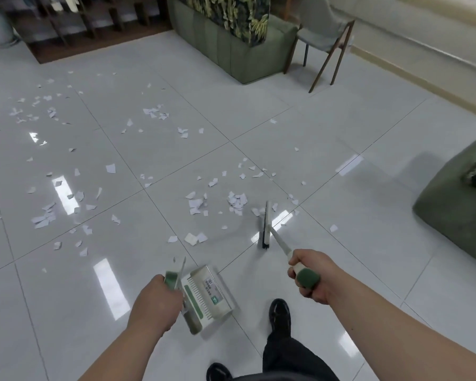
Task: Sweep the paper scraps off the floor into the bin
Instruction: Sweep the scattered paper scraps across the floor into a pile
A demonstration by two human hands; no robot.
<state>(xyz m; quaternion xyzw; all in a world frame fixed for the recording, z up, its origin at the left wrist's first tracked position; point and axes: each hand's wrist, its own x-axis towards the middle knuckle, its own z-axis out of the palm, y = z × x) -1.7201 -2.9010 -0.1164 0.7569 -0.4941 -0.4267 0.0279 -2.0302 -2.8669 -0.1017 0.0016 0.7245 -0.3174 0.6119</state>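
White paper scraps [237, 200] lie strewn over the glossy tiled floor [341, 127], thickest toward its left edge and in small heaps at mid-floor. The broom [265, 226] stands just right of these heaps, with a few scraps touching its head. Bare tile runs from there to a green pouffe [456, 204] at the right edge. The right hand [311, 273] grips the broom's green handle end, fingers wrapped tight. The left hand [160, 295] clasps the handle of the tilted dustpan [208, 294], near 2 black shoes [279, 312]. The dustpan's label is too blurred to read. A green sofa [231, 31] and a chair [324, 34] line the far edge.
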